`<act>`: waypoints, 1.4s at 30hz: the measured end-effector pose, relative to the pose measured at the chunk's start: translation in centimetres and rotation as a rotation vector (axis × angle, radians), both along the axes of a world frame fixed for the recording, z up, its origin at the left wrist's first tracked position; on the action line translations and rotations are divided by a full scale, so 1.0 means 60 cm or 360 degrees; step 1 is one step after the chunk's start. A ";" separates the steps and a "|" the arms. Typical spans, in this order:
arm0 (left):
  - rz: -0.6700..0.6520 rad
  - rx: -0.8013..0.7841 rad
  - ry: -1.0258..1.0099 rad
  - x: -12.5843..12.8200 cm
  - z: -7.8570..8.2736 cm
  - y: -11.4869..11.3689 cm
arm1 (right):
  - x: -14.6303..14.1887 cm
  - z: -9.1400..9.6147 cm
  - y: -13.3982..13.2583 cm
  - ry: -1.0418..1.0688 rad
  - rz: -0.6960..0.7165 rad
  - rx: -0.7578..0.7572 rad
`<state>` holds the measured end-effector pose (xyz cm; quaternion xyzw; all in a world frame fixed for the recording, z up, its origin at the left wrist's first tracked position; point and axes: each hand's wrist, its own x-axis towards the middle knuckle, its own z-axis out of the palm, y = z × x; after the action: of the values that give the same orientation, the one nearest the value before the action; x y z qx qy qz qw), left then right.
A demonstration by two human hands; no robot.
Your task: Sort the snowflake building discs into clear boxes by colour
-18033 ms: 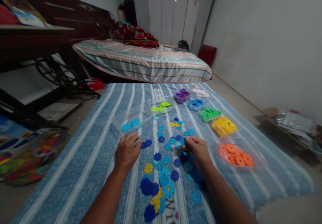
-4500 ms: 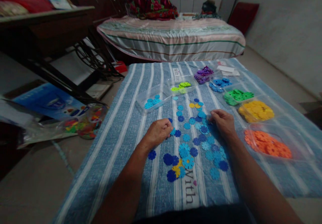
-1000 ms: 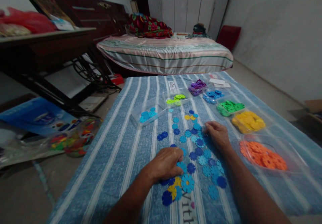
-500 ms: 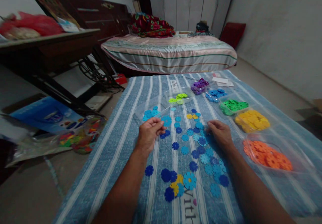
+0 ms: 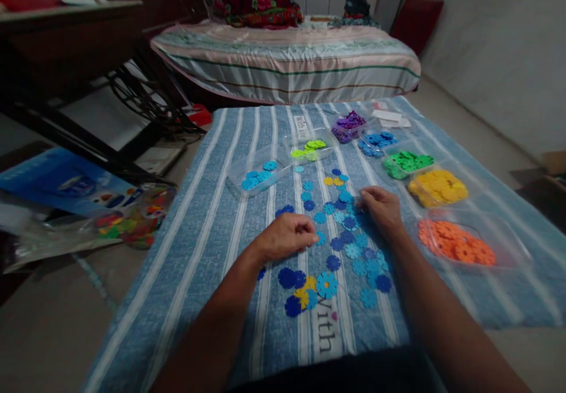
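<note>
My left hand [image 5: 289, 237] is low over the middle of the cloth, thumb and fingertips closed at the edge of a light blue notched plastic disc [image 5: 321, 238]. My right hand [image 5: 382, 209] rests to the right of the loose discs, fingers curled together; what they hold, if anything, is hidden. Light and dark blue discs lie scattered between and below the hands, with a few yellow discs [image 5: 302, 296] among them. Beyond my left hand stands a clear tray [image 5: 234, 172] with light blue discs inside.
Clear containers hold lime discs [image 5: 312, 148], purple pieces [image 5: 349, 123], blue discs [image 5: 378, 142], green discs [image 5: 407, 162], yellow discs [image 5: 438, 187] and orange discs [image 5: 457, 241]. White cards [image 5: 389, 117] lie at the back. A bed [image 5: 287, 57] stands beyond the striped cloth [image 5: 198, 234].
My left hand has moved away from the light blue tray, toward me and right; the disc it held is gone from its fingers. The view has tilted down. My right hand stays near the same discs.
</note>
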<state>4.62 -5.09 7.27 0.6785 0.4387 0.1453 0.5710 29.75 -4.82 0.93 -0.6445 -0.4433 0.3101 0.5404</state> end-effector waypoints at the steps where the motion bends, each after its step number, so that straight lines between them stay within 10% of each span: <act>1: -0.0184 0.0044 0.0096 0.002 0.001 -0.007 | 0.001 -0.001 0.001 -0.0002 0.0000 -0.0003; 5: -0.0643 0.0386 0.0334 0.013 0.000 -0.038 | 0.005 -0.006 0.003 -0.0024 0.0008 0.0036; 9: -0.0661 0.0688 0.0505 0.029 -0.003 -0.061 | 0.006 -0.008 0.004 0.0001 0.0016 0.0075; 25: -0.0591 0.0328 0.0277 0.023 -0.020 -0.032 | 0.005 -0.006 0.002 0.0013 -0.0016 0.0044; 36: -0.0094 -0.0067 0.0051 0.004 -0.035 -0.014 | 0.000 0.005 -0.002 0.0015 -0.0009 0.0017; 42: 0.0715 -0.0091 -0.0357 -0.016 -0.011 0.025 | 0.001 -0.001 -0.003 0.0032 0.0001 -0.0002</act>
<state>3.68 -3.61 6.61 0.5271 0.5165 0.3305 0.5884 29.82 -5.01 0.88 -0.6415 -0.4377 0.3170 0.5444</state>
